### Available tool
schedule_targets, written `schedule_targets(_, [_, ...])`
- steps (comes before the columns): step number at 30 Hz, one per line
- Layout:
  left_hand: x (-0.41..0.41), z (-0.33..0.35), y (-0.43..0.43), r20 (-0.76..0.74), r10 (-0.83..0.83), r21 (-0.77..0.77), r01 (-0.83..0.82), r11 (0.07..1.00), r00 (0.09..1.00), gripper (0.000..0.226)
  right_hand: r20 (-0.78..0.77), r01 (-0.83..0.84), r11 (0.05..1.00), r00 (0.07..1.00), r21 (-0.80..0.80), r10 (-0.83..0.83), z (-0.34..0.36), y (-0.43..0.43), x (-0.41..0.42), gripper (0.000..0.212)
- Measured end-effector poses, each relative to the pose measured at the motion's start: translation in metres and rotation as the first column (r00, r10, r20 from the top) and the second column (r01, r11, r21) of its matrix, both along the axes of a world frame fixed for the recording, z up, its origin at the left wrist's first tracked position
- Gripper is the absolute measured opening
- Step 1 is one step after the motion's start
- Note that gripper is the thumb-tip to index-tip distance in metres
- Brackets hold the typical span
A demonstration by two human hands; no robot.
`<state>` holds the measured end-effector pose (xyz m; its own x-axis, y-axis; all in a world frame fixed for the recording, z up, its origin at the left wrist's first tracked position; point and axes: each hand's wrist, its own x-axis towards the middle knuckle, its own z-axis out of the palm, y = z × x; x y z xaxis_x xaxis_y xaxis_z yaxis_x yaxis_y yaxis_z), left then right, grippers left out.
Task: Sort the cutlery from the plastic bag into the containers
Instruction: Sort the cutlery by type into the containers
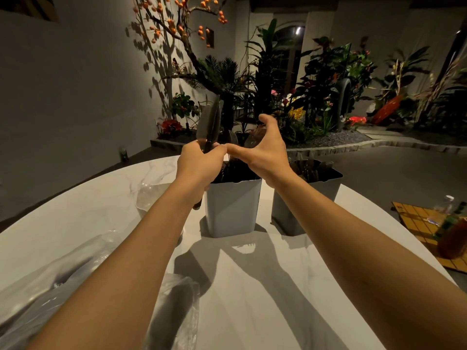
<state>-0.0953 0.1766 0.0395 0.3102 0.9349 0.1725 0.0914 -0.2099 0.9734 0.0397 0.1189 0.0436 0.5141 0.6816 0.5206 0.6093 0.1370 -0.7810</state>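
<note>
White marble table point(252, 286), plants behind. I see the left hand point(199, 162) clamped round a bundle of knives point(209, 122) at 12 o'clock, at the left edge of the light grey container point(232, 208). Their long axis is near vertical, blades up toward 12–1, handle ends poking out below the fist. Right hand point(262, 152) has fingers spread, gripping nothing, thumb tip touching the left hand. Darker container point(326, 183) at 2, plastic bag point(177, 311) at 7.
</note>
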Motion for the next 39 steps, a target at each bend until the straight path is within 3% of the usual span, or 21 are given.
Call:
schedule_targets(3, [0.0,-0.002,0.001,-0.005,0.009,-0.053,-0.01,0.999,1.0,0.018,0.13,0.052,0.997,0.99,0.049,-0.058,-0.001,0.005,-0.001,0.077])
schedule_targets(7, [-0.001,-0.004,-0.003,-0.054,-0.026,-0.055,0.023,0.998,0.998,0.016,0.373,0.052,0.992,0.928,-0.118,-0.004,-0.008,0.014,-0.001,0.05])
schedule_targets(10, [-0.002,-0.009,-0.004,-0.054,-0.048,-0.034,0.046,0.998,0.997,0.019,0.447,0.101,0.967,0.894,-0.232,0.014,-0.014,0.019,0.002,0.049])
schedule_targets(13, [-0.005,-0.009,-0.007,-0.066,-0.074,-0.014,0.073,0.997,0.995,0.022,0.416,0.136,0.977,0.907,-0.163,-0.057,-0.015,0.022,0.005,0.049])
schedule_targets(18, [-0.006,-0.013,-0.001,-0.097,-0.079,0.012,0.081,0.997,0.992,0.026,0.454,0.068,0.964,0.889,-0.258,0.059,-0.008,0.024,0.004,0.06])
schedule_targets(22, [-0.007,-0.02,0.007,-0.158,0.033,0.103,-0.017,0.995,0.987,0.022,0.474,0.143,0.957,0.881,-0.251,-0.007,-0.005,0.021,0.003,0.029])
schedule_targets(26, [-0.007,-0.025,0.01,-0.188,0.07,0.06,-0.06,0.996,0.98,0.029,0.524,0.188,0.949,0.851,-0.254,-0.029,-0.003,0.018,0.005,0.022])
schedule_targets(30, [-0.009,-0.024,0.006,-0.151,0.023,0.025,-0.02,0.999,0.988,0.037,0.48,0.111,0.931,0.874,-0.349,0.076,0.002,0.025,0.002,0.054])
schedule_targets(34, [-0.014,-0.021,0.001,-0.111,0.007,-0.025,-0.01,1.0,0.994,0.021,0.492,0.157,0.848,0.86,-0.506,0.134,-0.002,0.032,0.003,0.03])
schedule_targets(36, [-0.016,-0.019,-0.002,-0.068,-0.007,-0.075,0.002,0.997,0.998,0.019,0.512,0.173,0.813,0.842,-0.557,0.172,-0.006,0.031,0.003,0.033])
schedule_targets(39, [-0.019,-0.016,-0.007,0.02,-0.035,-0.137,0.038,0.99,0.999,0.017,0.509,0.168,0.887,0.857,-0.43,0.085,-0.009,0.023,0.001,0.044])
